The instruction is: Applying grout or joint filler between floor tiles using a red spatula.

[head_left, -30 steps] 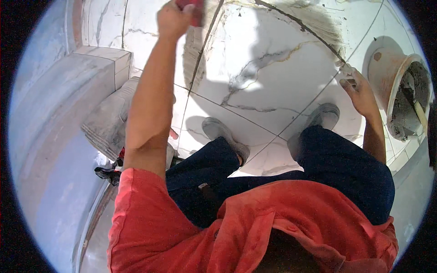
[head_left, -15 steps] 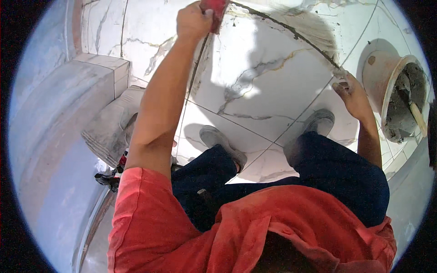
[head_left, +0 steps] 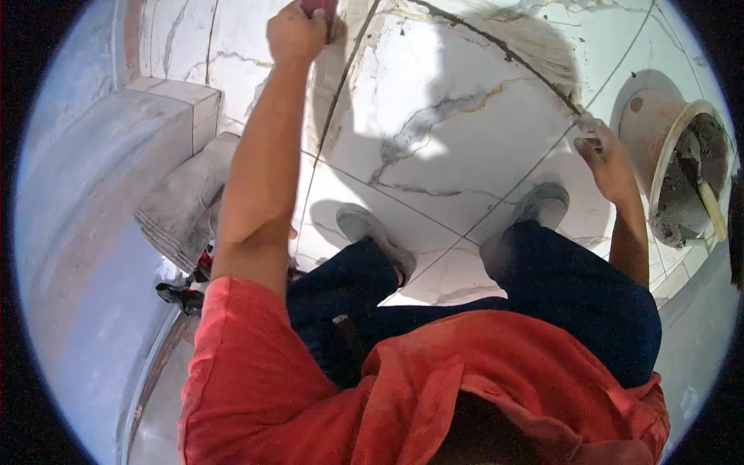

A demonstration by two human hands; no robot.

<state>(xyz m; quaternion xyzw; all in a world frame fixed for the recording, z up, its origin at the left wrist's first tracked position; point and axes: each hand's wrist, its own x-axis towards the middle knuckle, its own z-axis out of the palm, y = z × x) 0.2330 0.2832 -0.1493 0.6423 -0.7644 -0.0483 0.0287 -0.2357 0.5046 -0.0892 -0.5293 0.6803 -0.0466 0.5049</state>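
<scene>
At the top edge of the view, my left hand (head_left: 297,35) is closed round a flat red piece (head_left: 320,11), cut off by the frame so its kind is unclear. It is over the tile left of a dark-filled joint (head_left: 346,81), among grey smears. My right hand (head_left: 608,161) is low over the floor near the right end of a curved dark joint (head_left: 508,56). Its fingers are curled, with something pale and small at the fingertips that I cannot make out. Between the hands lies a large white marble-look tile (head_left: 457,147).
On the right a tilted bucket (head_left: 659,128) holds grey mortar (head_left: 686,182) and a wooden-handled trowel (head_left: 711,205). A dusty, crumpled sack (head_left: 182,201) lies left, beside a tiled ledge (head_left: 178,97). Black and red items (head_left: 186,294) sit near it. My shoes (head_left: 372,240) stand on the tiles.
My left hand has moved left with the red piece, from over the dark joint to the tile beside it. My right hand has shifted slightly right and nearer.
</scene>
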